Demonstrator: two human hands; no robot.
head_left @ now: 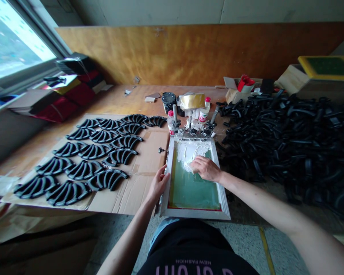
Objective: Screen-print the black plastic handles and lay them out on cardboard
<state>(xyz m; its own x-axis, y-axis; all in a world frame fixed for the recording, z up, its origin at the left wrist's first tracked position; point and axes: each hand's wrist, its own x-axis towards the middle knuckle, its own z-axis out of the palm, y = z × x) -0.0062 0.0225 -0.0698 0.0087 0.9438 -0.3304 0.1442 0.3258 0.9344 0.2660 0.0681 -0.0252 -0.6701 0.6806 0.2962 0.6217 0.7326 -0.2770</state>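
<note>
A silver-framed printing screen (195, 194) with a green mesh lies in front of me, with white paste (189, 152) smeared over its far half. My right hand (205, 168) is over the mesh at the edge of the paste, its fingers pressed together and pointing left; whatever they grip is hidden beneath them. At the screen's left rim rests my left hand (159, 182), thumb and fingers apart and slightly bent. A metal hinge clamp (192, 133) with upright posts joins the screen's far end.
Rows of black curved, ribbed parts (93, 149) lie on cardboard (149, 160) at left. A heap of black parts (289, 137) covers the right. Behind the clamp stand red-capped bottles (203, 110) and a dark tub (169, 102). Boxes (298, 82) sit at the back right.
</note>
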